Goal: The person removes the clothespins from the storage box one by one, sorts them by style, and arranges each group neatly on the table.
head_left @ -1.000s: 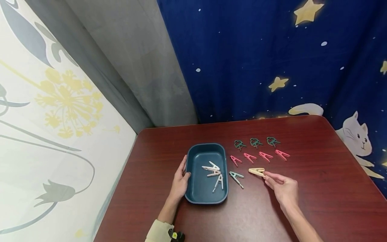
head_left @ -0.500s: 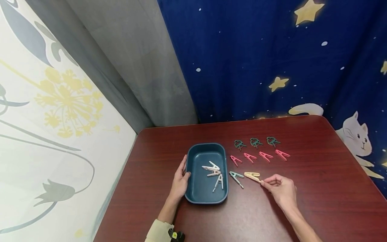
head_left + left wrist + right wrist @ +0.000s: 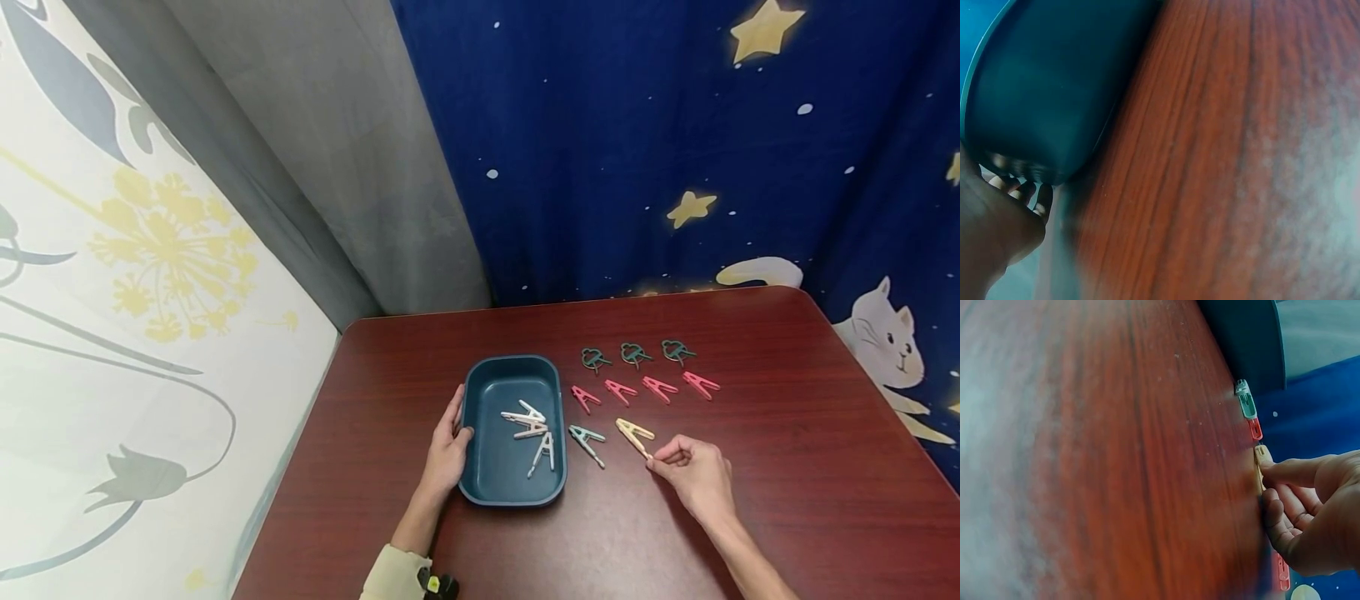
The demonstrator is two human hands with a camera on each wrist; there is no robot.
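My left hand (image 3: 447,452) holds the left wall of a dark blue rectangular tub (image 3: 491,479), thumb over the rim and fingers outside. In the left wrist view, the fingers (image 3: 1044,199) touch its outer wall. Three whitish clothespins (image 3: 545,454) lie in the tub. My right hand (image 3: 697,479) pinches the near end of a yellow clothespin (image 3: 632,437) between thumb and fingertips, low at the table. In the right wrist view, the fingers partly hide this yellow clothespin (image 3: 1262,453). A pale green clothespin (image 3: 586,445) lies between it and the tub.
Behind the yellow clothespin, several red clothespins (image 3: 658,387) form a row. Three dark green clips (image 3: 634,354) lie in a row farther back. The reddish-brown table (image 3: 405,367) ends at a grey curtain (image 3: 330,167) and a blue star-patterned one (image 3: 600,150).
The yellow clothespin first shifted left and toward me, then swung round so its legs point to the near right. My right hand came slightly nearer. The left hand and tub stayed put.
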